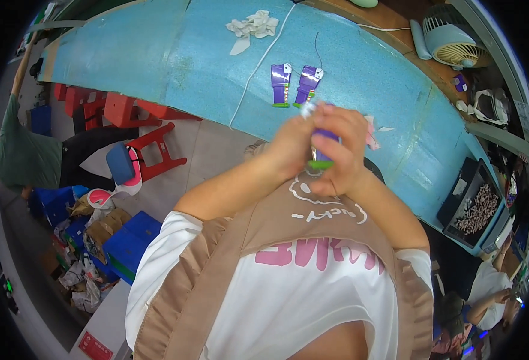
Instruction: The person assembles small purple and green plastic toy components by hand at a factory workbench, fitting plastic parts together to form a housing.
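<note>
Two purple packs [294, 85] with white tops and green bottom edges lie side by side on the blue worktop [366, 78], just beyond the hands. Left hand [289, 147] and right hand [342, 153] are both closed around a third purple pack [322, 150], green end down, held above the worktop's near edge. White gloves [252, 27] sit further back, with plenty of open blue around.

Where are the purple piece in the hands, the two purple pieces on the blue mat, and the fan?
held purple piece [323, 147], head view, its green lower end
two purple pieces [281, 84], head view, left one's body
fan [453, 43], head view, front grille
</note>
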{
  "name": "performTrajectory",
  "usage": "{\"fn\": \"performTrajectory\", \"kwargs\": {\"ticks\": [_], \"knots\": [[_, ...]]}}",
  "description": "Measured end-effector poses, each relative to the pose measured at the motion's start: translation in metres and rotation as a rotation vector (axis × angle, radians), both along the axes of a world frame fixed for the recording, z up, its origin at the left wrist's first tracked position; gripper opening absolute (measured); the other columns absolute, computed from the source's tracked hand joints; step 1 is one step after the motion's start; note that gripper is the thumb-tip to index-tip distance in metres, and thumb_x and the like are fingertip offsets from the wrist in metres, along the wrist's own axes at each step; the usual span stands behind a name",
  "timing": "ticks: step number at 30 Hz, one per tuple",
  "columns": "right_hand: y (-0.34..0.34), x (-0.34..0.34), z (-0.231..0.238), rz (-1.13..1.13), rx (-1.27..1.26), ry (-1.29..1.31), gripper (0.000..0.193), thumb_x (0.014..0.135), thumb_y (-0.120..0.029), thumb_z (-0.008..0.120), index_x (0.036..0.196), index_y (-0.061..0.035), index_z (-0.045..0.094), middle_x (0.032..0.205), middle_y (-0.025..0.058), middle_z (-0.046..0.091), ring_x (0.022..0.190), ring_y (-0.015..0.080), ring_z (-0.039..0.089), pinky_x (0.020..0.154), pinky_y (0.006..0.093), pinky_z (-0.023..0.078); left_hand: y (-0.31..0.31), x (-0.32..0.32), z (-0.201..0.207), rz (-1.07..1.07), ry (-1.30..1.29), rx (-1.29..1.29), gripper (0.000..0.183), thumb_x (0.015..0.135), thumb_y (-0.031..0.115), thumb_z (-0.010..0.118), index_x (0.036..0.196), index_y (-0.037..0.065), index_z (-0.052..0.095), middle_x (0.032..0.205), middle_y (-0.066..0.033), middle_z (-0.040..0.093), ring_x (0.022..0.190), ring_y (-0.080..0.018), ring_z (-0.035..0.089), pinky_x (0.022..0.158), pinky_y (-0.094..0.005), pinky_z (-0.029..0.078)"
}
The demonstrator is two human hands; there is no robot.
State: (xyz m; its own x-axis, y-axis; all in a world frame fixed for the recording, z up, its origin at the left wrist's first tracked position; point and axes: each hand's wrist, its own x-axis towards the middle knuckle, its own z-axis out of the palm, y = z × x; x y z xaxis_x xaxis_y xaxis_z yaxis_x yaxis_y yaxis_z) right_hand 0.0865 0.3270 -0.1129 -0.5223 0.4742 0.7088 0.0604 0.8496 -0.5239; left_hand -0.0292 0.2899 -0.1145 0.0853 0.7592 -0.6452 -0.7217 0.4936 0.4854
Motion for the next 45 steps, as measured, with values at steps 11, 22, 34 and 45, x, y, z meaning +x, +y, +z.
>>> {"fn": "performTrajectory", "kwargs": {"ticks": [11,22,34,45], "knots": [[0.068,-0.006,-0.158,-0.426,-1.145,-0.777,0.052,0.076,-0.044,0.058,0.101,0.0006,0.056,0.097,0.0187,0.060,0.092,0.0300,0.058,0.078,0.0367,0.045,0.025,-0.137,-0.129,-0.352,1.823,0.066,0.031,0.084,0.028,0.055,0.087,-0.003,0.056,0.085,-0.0156,0.056,0.079,-0.0280,0.056,0.067,-0.0398,0.044],[0.072,-0.009,-0.172,-0.309,-1.315,-0.326,0.034,0.075,-0.034,0.067,0.067,-0.0048,0.052,0.062,0.0034,0.056,0.055,0.0120,0.051,0.052,0.0261,0.040,0.024,-0.095,-0.134,-0.347,1.739,0.146,0.050,0.077,0.030,0.062,0.111,-0.004,0.049,0.105,-0.0212,0.051,0.097,-0.0314,0.051,0.082,-0.0363,0.042],[0.005,0.037,0.001,-0.095,-1.264,0.067,0.023,0.071,-0.017,0.071,0.067,-0.0046,0.052,0.066,-0.0004,0.054,0.059,0.0066,0.048,0.056,0.0198,0.039,0.037,-0.013,0.019,-0.134,0.071,0.133,0.024,0.087,0.027,0.054,0.095,0.004,0.058,0.083,-0.0039,0.061,0.073,-0.0111,0.058,0.066,-0.0264,0.048],[-0.028,0.052,0.021,-0.173,-0.523,-0.005,0.051,0.051,-0.037,0.081,0.056,-0.0102,0.038,0.052,0.0000,0.038,0.045,0.0137,0.039,0.042,0.0289,0.025,0.007,0.010,0.067,-0.246,0.080,0.280,0.037,0.091,0.031,0.045,0.095,-0.004,0.058,0.089,-0.0103,0.062,0.076,-0.0134,0.060,0.070,-0.0253,0.048]]}}
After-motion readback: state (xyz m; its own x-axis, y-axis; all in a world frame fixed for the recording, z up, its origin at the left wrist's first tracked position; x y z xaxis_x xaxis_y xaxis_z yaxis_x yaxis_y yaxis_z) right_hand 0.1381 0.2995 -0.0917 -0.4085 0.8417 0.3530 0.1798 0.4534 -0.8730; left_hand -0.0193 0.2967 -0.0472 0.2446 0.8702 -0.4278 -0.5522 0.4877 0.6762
